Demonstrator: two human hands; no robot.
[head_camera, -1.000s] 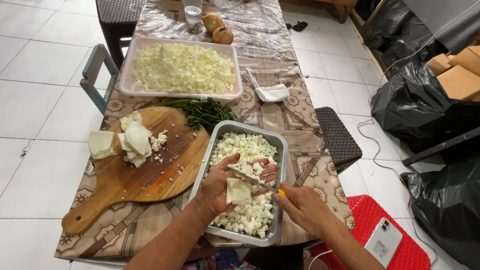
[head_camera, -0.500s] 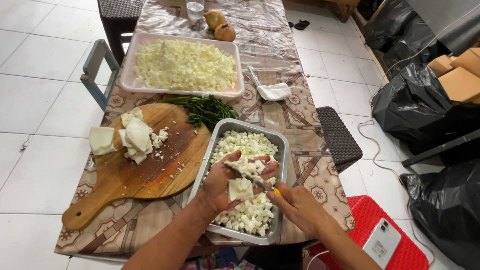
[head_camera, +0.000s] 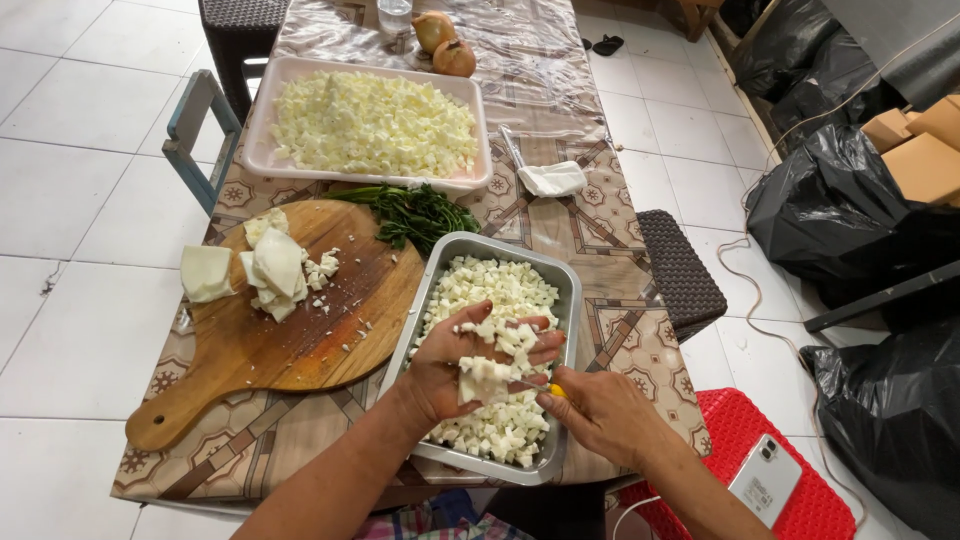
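At the far left of the frame we see a white chunk (head_camera: 205, 272) resting on the rim of the round wooden cutting board (head_camera: 290, 350), whose handle points to the lower left; more white slabs (head_camera: 275, 265) and crumbs lie on the board's upper part. Above it, in the upper middle of the frame, a pale tray (head_camera: 262, 110) holds a heap of small diced pieces, and two onions (head_camera: 445, 45) sit just beyond it. A bunch of green herbs (head_camera: 415, 212) lies on the counter (head_camera: 620, 240) between that tray and the metal pan (head_camera: 572, 300) in the lower middle, which is filled with white cubes. Over this pan our left hand (head_camera: 450, 365) is turned palm up, fingers spread open, cradling a white block (head_camera: 485, 378) already cut into cubes that cling together. Just to its right, our right hand (head_camera: 600, 412) is closed around a knife with a yellow handle (head_camera: 556, 391), only a bit of which shows; the blade meets the block. Further right, a folded white cloth (head_camera: 553, 180) lies on the counter, and a phone (head_camera: 765, 480) rests on a red stool (head_camera: 730, 430) at the lower right.
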